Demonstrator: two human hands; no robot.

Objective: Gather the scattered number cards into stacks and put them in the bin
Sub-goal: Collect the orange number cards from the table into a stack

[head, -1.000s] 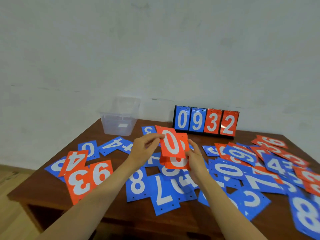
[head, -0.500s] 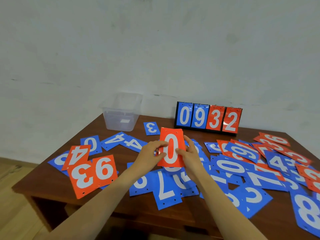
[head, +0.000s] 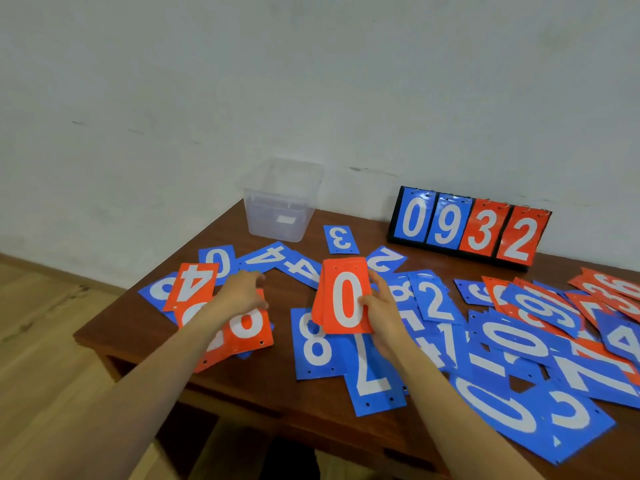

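hidden: our left hand (head: 244, 292) and forearm (head: 194, 341) covered digits on the red cards (head: 264, 329) beneath | cut off: we lost the rightmost cards (head: 623, 341) at the frame edge | unreadable: white label (head: 286, 220) in the bin (head: 277, 188) | uncountable: stack (head: 343, 296) behind the red 0

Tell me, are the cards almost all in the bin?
Not nearly. No cards show in the bin. The right hand holds a small red stack; the left hand touches red cards. Most lie scattered on the table.
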